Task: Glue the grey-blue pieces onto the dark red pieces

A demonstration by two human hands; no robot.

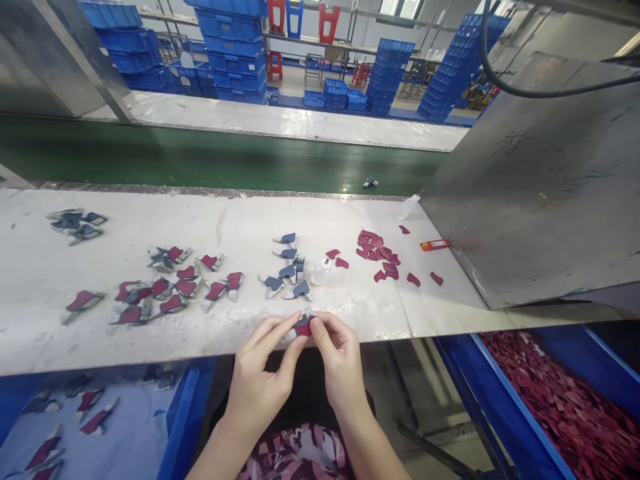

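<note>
L hand (263, 367) & R hand (344, 360) pinch part (303, 327) at near edge of table (450, 310); loose grip cd drop it, uneven press poss. skew it.

Worktable edge (325, 212): From afar, I see left hand (263, 373) and right hand (343, 363) meet around a held part (303, 326).
Left: Parts cluster (161, 288), a smaller bunch (70, 223) behind.
Centre: A short group (287, 272) sits behind the hands, a container (323, 275) just right.
Right: Flat pieces (370, 248) spread before a metal panel (540, 187).
Beyond: One lone part (371, 182) rests on a conveyor (250, 160), stacked crates (233, 57) behind.
Below: Left bin (183, 413) holds more parts (97, 421); right bin (500, 400), more flat pieces (565, 407).
</note>
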